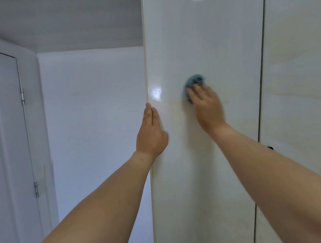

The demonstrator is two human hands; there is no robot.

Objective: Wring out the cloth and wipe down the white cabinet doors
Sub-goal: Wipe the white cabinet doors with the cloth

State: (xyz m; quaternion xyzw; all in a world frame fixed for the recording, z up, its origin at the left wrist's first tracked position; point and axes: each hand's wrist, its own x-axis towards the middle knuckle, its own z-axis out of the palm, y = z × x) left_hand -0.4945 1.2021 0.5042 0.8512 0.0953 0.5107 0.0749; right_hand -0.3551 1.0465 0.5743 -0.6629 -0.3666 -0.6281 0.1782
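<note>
small bunched blue-grey cloth (194, 83) pressed flat against glossy white cabinet door (204, 47) by right hand (206, 105), fingers straight over it, near door's mid-height, closer to left edge than to dark seam. cloth judged soft, light, damp, easily crumpled; best held under flat palm. wadded, so no clear long axis; door's long axis vertical. left hand (151, 134) laid open, fingers straight, along door's left edge, nothing held.

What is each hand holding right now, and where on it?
Right hand presses the cloth flat against the cabinet door, covering its lower part. Left hand holds nothing.
</note>
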